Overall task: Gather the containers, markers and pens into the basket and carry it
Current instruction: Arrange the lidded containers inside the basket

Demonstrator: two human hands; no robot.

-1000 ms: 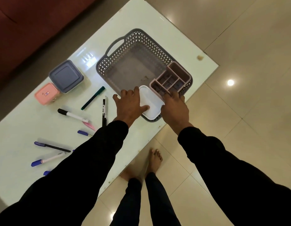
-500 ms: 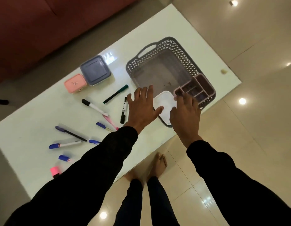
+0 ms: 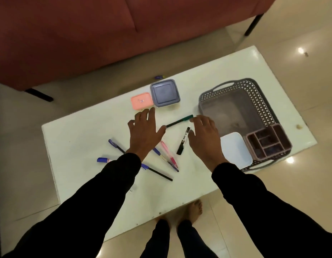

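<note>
A grey perforated basket (image 3: 258, 95) stands at the table's right end, holding a white container (image 3: 235, 148) and a pink divided organizer (image 3: 267, 142). A pink container (image 3: 142, 100) and a grey-lidded container (image 3: 164, 93) sit at the table's far edge. My left hand (image 3: 144, 134) hovers open just short of the pink container, above several pens. My right hand (image 3: 203, 138) hovers open between a green marker (image 3: 180, 121), a black marker (image 3: 183, 141) and the basket. Blue pens (image 3: 114, 144) and a pink pen (image 3: 168, 153) lie under and beside my left forearm.
The white table (image 3: 87, 131) has its near edge by my bare feet (image 3: 194, 209). A red sofa (image 3: 87, 34) stands beyond it, with a small blue object (image 3: 159, 77) on the floor between. Tiled floor surrounds the table.
Both hands left the white container in the basket and swung left over the pens and markers. The view shifted left, so the basket now sits at the right.
</note>
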